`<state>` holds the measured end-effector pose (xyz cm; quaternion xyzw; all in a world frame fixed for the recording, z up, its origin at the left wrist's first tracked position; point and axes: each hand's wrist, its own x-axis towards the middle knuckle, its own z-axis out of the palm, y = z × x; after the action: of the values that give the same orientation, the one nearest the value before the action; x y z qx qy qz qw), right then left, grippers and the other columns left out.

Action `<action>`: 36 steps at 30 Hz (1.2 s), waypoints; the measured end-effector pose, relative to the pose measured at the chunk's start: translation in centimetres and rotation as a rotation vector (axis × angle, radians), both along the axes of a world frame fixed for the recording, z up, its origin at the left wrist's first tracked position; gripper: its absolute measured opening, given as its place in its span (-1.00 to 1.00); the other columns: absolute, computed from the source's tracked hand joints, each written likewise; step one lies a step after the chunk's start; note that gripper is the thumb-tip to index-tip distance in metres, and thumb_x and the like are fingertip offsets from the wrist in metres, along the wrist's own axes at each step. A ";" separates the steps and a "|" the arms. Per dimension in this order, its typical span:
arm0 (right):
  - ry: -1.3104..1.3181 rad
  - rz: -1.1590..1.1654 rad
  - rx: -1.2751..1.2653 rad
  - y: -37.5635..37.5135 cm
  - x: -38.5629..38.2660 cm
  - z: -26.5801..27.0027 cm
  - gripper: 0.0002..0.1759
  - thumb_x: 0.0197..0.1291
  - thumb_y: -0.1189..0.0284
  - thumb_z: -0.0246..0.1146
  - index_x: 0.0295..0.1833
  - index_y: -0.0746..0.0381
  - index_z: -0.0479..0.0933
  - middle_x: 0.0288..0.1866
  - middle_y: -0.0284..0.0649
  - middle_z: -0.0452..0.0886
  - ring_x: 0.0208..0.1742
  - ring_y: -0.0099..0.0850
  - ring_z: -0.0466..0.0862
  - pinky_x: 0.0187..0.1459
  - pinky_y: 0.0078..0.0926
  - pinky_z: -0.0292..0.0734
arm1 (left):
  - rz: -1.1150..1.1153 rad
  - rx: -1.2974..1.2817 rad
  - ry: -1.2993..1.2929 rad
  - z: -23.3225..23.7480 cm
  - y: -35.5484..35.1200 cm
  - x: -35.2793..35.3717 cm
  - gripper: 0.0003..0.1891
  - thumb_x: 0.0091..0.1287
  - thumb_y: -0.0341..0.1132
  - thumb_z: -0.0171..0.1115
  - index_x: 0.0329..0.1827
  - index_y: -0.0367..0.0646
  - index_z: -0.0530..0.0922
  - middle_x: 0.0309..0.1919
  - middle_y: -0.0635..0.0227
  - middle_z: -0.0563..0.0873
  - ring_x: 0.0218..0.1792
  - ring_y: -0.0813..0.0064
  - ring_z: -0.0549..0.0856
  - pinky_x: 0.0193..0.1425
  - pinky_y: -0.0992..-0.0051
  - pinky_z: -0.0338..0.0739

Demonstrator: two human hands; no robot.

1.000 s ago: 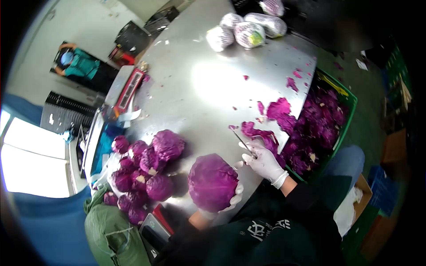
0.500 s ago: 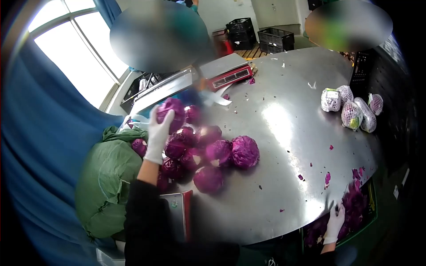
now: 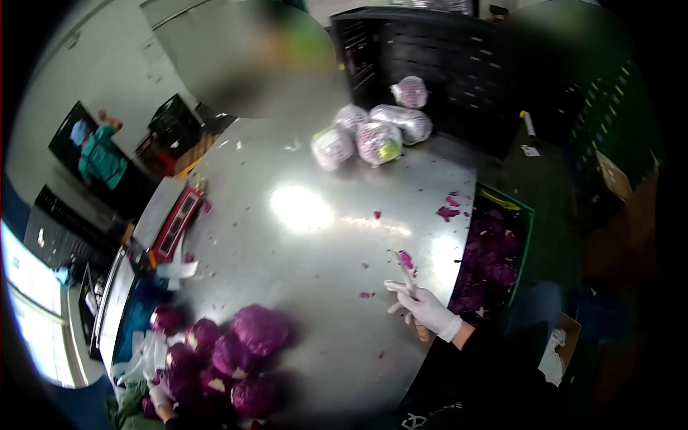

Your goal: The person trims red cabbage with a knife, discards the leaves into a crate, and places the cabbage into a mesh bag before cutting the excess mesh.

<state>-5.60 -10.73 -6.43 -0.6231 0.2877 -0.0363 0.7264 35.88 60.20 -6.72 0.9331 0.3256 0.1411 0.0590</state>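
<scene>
My right hand [image 3: 431, 312], in a white glove, is closed around a slim knife [image 3: 405, 275] above the steel table [image 3: 322, 276]. The blade points up and away, close to a purple leaf scrap, and a brown handle end shows under the palm. At the lower left, my left hand [image 3: 158, 396], also gloved, is right beside a red cabbage [image 3: 180, 385] at the edge of the pile; its fingers are mostly hidden. More red cabbages [image 3: 260, 330] lie bunched around there, several with pale cut stems.
Several net-wrapped cabbages [image 3: 378, 142] sit at the far side before a black crate [image 3: 444, 54]. A green-rimmed crate [image 3: 529, 233] of purple leaves stands right of the table. A red scale [image 3: 177, 223] is at left; a person in teal [image 3: 105, 159] stands beyond.
The view has swung right. My left hand, which held a cabbage up over the pile, is now low at the pile's edge. My right hand has moved from over the leaf crate to above the table.
</scene>
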 end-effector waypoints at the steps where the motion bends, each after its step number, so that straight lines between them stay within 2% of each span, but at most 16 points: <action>1: 0.011 -0.024 0.038 -0.8 0.5 0.2 -0.50 0.58 0.22 0.01 0.50 0.16 0.35 0.34 -0.28 0.49 0.04 -0.52 0.66 -0.23 -0.64 0.60 | 0.007 0.031 -0.006 1.2 -0.6 1.0 -0.06 0.10 0.23 0.45 0.42 -0.26 0.37 0.14 -0.14 0.66 0.17 -0.05 0.64 0.25 0.16 0.53; 4: -0.064 -0.268 0.152 -5.3 0.0 -3.1 -0.47 0.59 0.25 -0.02 0.56 0.14 0.25 0.39 -0.24 0.47 0.21 -0.43 0.63 -0.22 -0.61 0.65 | -0.120 0.102 -0.150 6.1 -5.0 5.2 -0.10 0.20 0.18 0.39 0.46 -0.24 0.33 0.16 -0.10 0.65 0.17 -0.02 0.64 0.26 0.19 0.52; 7: -0.110 -0.709 0.247 -9.9 -1.0 -2.7 -0.53 0.54 0.30 0.05 0.45 0.26 0.36 0.25 -0.24 0.60 0.12 -0.44 0.66 -0.29 -0.60 0.61 | -0.649 0.000 -0.397 9.1 -11.4 12.9 -0.15 0.29 0.14 0.34 0.50 -0.22 0.28 0.17 -0.07 0.65 0.18 0.02 0.64 0.26 0.22 0.51; 10: -0.200 -0.652 0.276 -9.7 -1.1 -3.5 -0.53 0.55 0.34 0.02 0.46 0.28 0.36 0.25 -0.23 0.61 0.14 -0.43 0.66 -0.23 -0.59 0.59 | -1.071 -0.596 -0.116 16.2 -40.8 4.0 -0.33 0.40 -0.10 0.31 0.52 -0.09 0.31 0.30 0.02 0.55 0.26 0.27 0.57 0.36 0.35 0.42; 13: -0.166 -0.590 0.275 -8.4 -0.9 -2.8 -0.54 0.57 0.39 -0.03 0.48 0.28 0.33 0.31 -0.19 0.58 0.15 -0.44 0.65 -0.14 -0.53 0.61 | -1.579 -0.210 0.011 13.2 -61.5 0.2 -0.26 0.29 -0.07 0.41 0.49 -0.17 0.37 0.38 0.01 0.49 0.35 0.13 0.52 0.45 0.23 0.37; 14: -0.174 -0.583 0.314 -8.8 -0.9 -2.7 -0.54 0.57 0.41 -0.04 0.49 0.29 0.33 0.32 -0.17 0.57 0.16 -0.42 0.64 -0.09 -0.50 0.63 | -1.437 -0.195 0.103 12.2 -68.0 -3.2 -0.19 0.26 -0.02 0.43 0.49 -0.23 0.33 0.35 -0.02 0.51 0.37 0.06 0.50 0.44 0.21 0.37; 15: -0.177 -0.579 0.354 -9.1 -1.1 -2.6 -0.54 0.57 0.43 -0.05 0.49 0.30 0.32 0.33 -0.15 0.56 0.17 -0.41 0.64 -0.04 -0.46 0.66 | -1.742 -0.202 0.077 12.0 -74.0 -5.0 -0.16 0.21 -0.03 0.47 0.47 -0.29 0.34 0.35 -0.08 0.50 0.39 0.06 0.47 0.46 0.21 0.36; 19: -0.252 -0.565 0.425 -9.5 -1.5 -2.9 -0.54 0.58 0.43 -0.07 0.47 0.39 0.30 0.27 -0.08 0.60 0.20 -0.32 0.65 0.04 -0.36 0.70 | -1.766 -0.219 -0.016 7.2 -91.4 -6.9 -0.18 0.19 0.06 0.44 0.46 -0.18 0.39 0.28 -0.09 0.54 0.35 0.10 0.53 0.40 0.27 0.42; 22: -0.242 -0.535 0.427 -9.6 -1.5 -3.2 -0.54 0.57 0.44 -0.05 0.48 0.38 0.29 0.29 -0.08 0.57 0.24 -0.30 0.62 0.03 -0.35 0.70 | -1.754 -0.520 0.367 3.3 -99.2 -2.8 -0.25 0.19 0.04 0.32 0.40 -0.20 0.43 0.33 -0.10 0.49 0.29 -0.08 0.54 0.37 0.17 0.45; 23: -0.252 -0.520 0.431 -9.8 -1.7 -2.8 -0.54 0.57 0.45 -0.05 0.48 0.37 0.29 0.31 -0.08 0.56 0.24 -0.29 0.62 0.04 -0.36 0.69 | -1.795 -0.723 0.484 -0.8 -101.0 0.0 -0.25 0.18 0.03 0.32 0.39 -0.20 0.44 0.33 -0.09 0.49 0.27 -0.05 0.56 0.35 0.19 0.47; 24: -0.251 -0.520 0.449 -10.1 -1.7 -2.4 -0.54 0.57 0.46 -0.05 0.48 0.36 0.29 0.31 -0.08 0.55 0.25 -0.29 0.61 0.04 -0.36 0.68 | -1.717 -0.787 0.545 3.5 -98.8 -4.2 -0.21 0.14 0.02 0.37 0.41 -0.21 0.42 0.26 -0.06 0.55 0.22 0.02 0.61 0.33 0.23 0.49; 27: -0.261 -0.502 0.471 -10.3 -1.9 -2.7 -0.55 0.56 0.47 -0.05 0.47 0.37 0.30 0.32 -0.08 0.54 0.25 -0.29 0.61 0.05 -0.37 0.67 | -1.773 -0.160 0.321 7.9 -95.0 -8.8 -0.14 0.09 0.07 0.45 0.43 -0.20 0.41 0.22 -0.05 0.54 0.23 0.04 0.57 0.35 0.22 0.47; 30: -0.232 -0.502 0.474 -10.2 -1.8 -2.9 -0.56 0.57 0.48 -0.06 0.46 0.36 0.31 0.34 -0.07 0.53 0.24 -0.30 0.63 0.05 -0.40 0.67 | -1.897 -0.047 0.089 7.5 -89.8 -11.4 0.11 -0.08 0.23 0.56 0.52 -0.13 0.28 0.31 -0.08 0.42 0.28 -0.03 0.47 0.40 0.16 0.41; 31: -0.179 -0.486 0.455 -10.2 -1.8 -2.9 -0.57 0.57 0.48 -0.07 0.46 0.36 0.32 0.35 -0.07 0.52 0.24 -0.29 0.63 0.05 -0.40 0.67 | -1.963 -0.009 -0.053 5.3 -88.8 -11.1 0.13 -0.08 0.04 0.66 0.54 -0.14 0.21 0.20 0.05 0.50 0.27 0.08 0.52 0.39 0.16 0.44; 33: -0.243 -0.501 0.454 -10.1 -1.6 -2.6 -0.57 0.58 0.47 -0.09 0.45 0.36 0.32 0.36 -0.07 0.52 0.23 -0.31 0.64 0.06 -0.39 0.67 | -1.916 -0.952 0.413 2.7 -87.6 -11.0 0.07 0.05 -0.02 0.62 0.57 -0.12 0.15 0.23 0.13 0.52 0.27 0.16 0.54 0.42 0.30 0.44; 36: -0.265 -0.499 0.423 -10.1 -1.5 -2.4 -0.57 0.58 0.45 -0.09 0.44 0.37 0.33 0.33 -0.08 0.54 0.19 -0.34 0.65 0.09 -0.37 0.67 | -1.535 -1.401 0.491 2.3 -86.3 -11.0 -0.16 0.21 -0.25 0.49 0.51 -0.12 0.20 0.22 0.18 0.55 0.15 0.29 0.65 0.12 0.26 0.70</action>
<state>-7.11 -20.84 -8.83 -0.3594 0.3355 -0.2330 0.8391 24.90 -26.06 -4.45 0.6495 -0.3376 -0.3441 0.5881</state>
